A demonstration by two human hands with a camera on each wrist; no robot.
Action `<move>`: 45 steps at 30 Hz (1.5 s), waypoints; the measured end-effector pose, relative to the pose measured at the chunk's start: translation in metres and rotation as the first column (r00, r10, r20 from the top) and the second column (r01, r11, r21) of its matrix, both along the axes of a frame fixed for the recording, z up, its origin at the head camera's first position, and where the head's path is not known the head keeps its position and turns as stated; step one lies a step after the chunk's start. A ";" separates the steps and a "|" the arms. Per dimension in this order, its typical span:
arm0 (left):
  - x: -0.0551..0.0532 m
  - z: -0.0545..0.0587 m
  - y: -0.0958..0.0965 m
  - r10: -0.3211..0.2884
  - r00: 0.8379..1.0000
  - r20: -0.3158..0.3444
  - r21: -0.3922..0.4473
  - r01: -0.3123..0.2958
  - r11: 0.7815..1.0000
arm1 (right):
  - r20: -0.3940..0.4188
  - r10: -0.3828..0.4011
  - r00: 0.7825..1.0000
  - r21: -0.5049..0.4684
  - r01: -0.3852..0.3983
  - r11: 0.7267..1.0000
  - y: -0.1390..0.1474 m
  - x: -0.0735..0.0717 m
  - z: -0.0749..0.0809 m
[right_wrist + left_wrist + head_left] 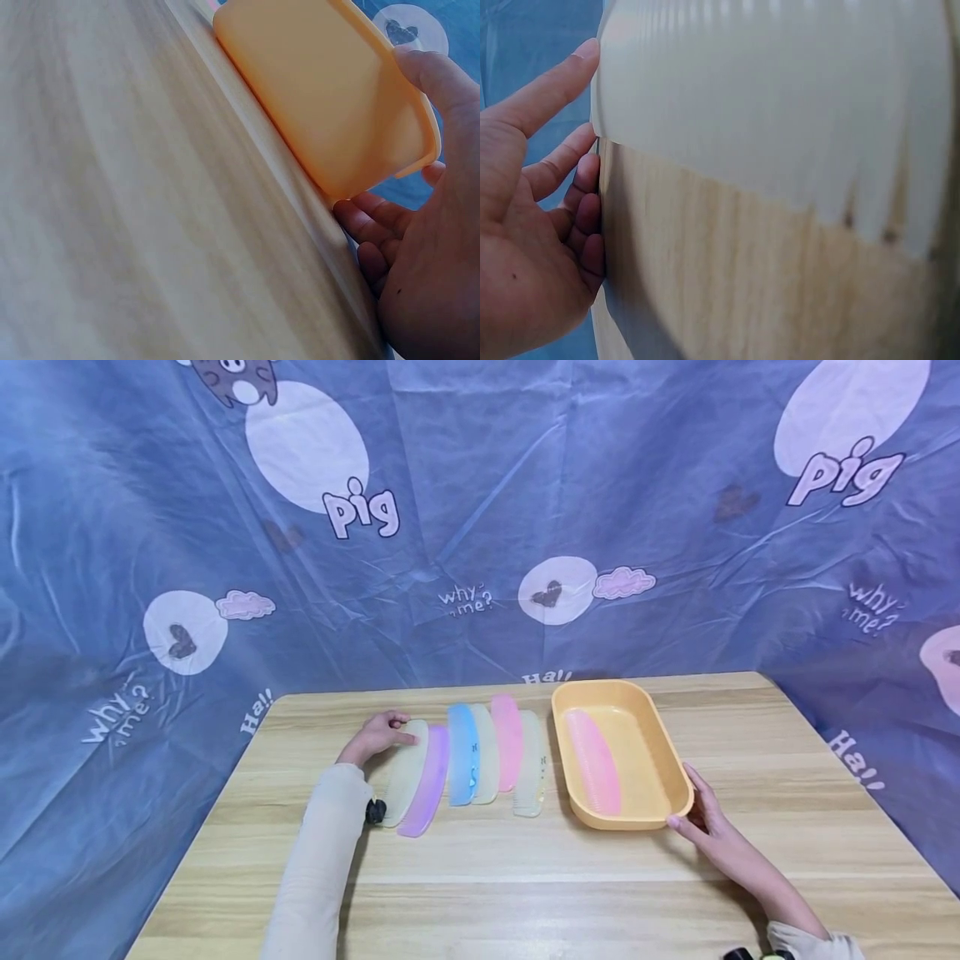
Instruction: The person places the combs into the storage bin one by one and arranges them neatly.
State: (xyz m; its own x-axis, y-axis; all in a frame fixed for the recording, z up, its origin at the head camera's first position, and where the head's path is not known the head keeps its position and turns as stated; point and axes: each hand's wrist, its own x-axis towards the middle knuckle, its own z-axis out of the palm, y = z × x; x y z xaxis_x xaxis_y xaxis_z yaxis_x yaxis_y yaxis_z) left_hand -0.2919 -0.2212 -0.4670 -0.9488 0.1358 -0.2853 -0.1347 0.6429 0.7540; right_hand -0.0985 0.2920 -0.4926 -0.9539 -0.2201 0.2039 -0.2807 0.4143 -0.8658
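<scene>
At the left of the row, my left hand (377, 737) pinches the upper end of a pale yellow comb (405, 775). The left wrist view shows the thumb and index finger at that comb's end, its teeth (866, 202) close to the camera. A purple comb (425, 785) lies right beside it, partly under its edge. My right hand (708, 827) grips the near right corner of an orange-yellow plastic tray (656, 752), thumb on the rim and fingers along the outer side. Inside the tray lies a pink comb (595, 764), tilted along its left wall.
Between the purple comb and the tray lie a blue comb (461, 756), a pale yellow comb (486, 752), another pink comb (507, 743) and a pale green comb (530, 764). All rest on a wooden table (480, 893). A blue printed cloth (465, 485) hangs behind and beside it.
</scene>
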 end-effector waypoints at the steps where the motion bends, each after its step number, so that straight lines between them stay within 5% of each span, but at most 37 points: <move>1: -0.001 0.000 0.000 0.004 1.000 -0.001 0.004 -0.004 1.000 | -0.001 -0.001 1.000 0.000 0.001 1.000 0.000 0.000 0.000; 34: -0.005 0.003 0.001 -0.071 0.997 0.023 0.055 0.070 0.996 | -0.014 0.022 1.000 -0.026 -0.022 0.999 0.000 -0.001 -0.001; 45: -0.001 0.008 0.002 -0.037 0.999 0.035 -0.019 0.038 0.999 | -0.013 0.029 0.999 -0.042 -0.029 0.999 0.000 -0.001 -0.001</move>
State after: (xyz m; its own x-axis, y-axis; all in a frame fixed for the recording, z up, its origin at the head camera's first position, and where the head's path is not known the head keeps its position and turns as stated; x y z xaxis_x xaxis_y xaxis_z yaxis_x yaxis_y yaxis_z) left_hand -0.2929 -0.2191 -0.4588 -0.9328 0.1648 -0.3205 -0.1359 0.6629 0.7363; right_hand -0.0996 0.2920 -0.4938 -0.9445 -0.2387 0.2255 -0.3031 0.3694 -0.8785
